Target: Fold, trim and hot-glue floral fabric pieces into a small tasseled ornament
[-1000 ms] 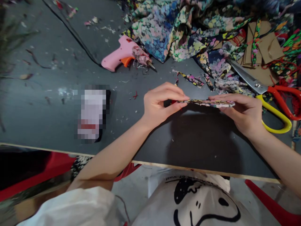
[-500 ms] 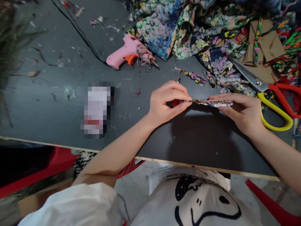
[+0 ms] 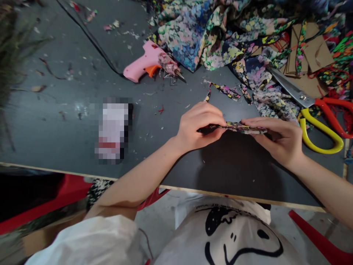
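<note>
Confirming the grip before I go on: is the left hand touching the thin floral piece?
Touching. The head view shows the left hand pinching the thin floral piece at its left end, between thumb and fingers.

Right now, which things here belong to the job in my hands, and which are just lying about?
In the job:
- patterned piece, held by your left hand and right hand
- probably the flowery cloth, scissors, cardboard and glue gun

Seemingly just lying about:
- phone, blurred out
- red scrap
</note>
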`<state>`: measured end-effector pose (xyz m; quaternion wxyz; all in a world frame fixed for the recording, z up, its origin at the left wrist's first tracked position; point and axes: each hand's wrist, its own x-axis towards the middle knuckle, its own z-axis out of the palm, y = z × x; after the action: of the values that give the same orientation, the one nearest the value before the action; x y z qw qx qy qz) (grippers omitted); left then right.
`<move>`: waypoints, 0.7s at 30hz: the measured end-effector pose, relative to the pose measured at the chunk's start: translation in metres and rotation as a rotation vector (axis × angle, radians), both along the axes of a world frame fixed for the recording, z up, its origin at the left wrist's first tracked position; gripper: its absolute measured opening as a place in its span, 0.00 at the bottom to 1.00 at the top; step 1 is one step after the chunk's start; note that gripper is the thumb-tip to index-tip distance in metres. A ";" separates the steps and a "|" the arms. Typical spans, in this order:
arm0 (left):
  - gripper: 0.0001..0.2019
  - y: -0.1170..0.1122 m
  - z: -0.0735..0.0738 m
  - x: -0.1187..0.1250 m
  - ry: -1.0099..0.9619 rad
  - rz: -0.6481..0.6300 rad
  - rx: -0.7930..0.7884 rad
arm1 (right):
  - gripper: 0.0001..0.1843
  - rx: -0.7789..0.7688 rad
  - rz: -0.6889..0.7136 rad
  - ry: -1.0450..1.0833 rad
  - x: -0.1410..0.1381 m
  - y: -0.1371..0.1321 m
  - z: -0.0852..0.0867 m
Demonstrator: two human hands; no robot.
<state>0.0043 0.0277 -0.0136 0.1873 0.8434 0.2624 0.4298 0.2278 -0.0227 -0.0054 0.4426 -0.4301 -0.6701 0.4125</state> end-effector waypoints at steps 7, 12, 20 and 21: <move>0.02 -0.002 0.002 0.006 -0.045 -0.019 0.013 | 0.17 0.017 -0.013 -0.045 -0.003 -0.005 0.000; 0.03 -0.005 0.003 0.007 -0.027 -0.005 0.013 | 0.18 0.059 -0.022 -0.109 -0.005 -0.006 0.003; 0.03 -0.006 0.002 0.011 -0.049 -0.014 0.076 | 0.14 0.131 -0.016 -0.176 -0.007 -0.006 0.004; 0.03 -0.006 0.002 0.012 -0.056 -0.013 0.079 | 0.14 0.140 -0.017 -0.177 -0.007 -0.005 0.004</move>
<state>0.0162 0.0215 -0.0112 0.1641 0.8395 0.2345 0.4619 0.2210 -0.0282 -0.0011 0.4141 -0.4384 -0.7302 0.3212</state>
